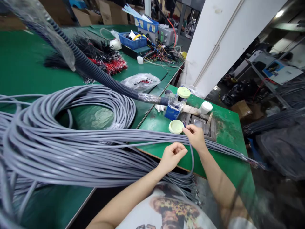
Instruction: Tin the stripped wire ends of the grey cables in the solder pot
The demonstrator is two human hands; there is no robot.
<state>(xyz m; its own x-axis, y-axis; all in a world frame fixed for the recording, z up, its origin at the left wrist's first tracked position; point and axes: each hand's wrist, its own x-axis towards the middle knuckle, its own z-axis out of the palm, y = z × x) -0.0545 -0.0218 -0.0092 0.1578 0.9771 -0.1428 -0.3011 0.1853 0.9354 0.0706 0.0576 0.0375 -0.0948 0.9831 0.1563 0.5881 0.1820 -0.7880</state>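
My right hand (195, 136) is closed on the end of a grey cable (192, 159), whose thin dark wires stick up beside a pale green round dish (176, 126). The cable hangs from my right hand and curves down past the table edge. My left hand (172, 155) is left of it and nearer to my body, with fingers curled and thumb against them; whether anything is between them cannot be made out. A bundle of straight grey cables (152, 136) runs just behind my hands. Beyond the dish is a metal tray (202, 124) with a worn tool on it.
Large coils of grey cable (71, 165) cover the left side. A ribbed hose (105, 78) crosses from the upper left to a blue box (172, 111). Lidded tubs (206, 107) stand behind the tray, and a white pillar (221, 41) rises beyond.
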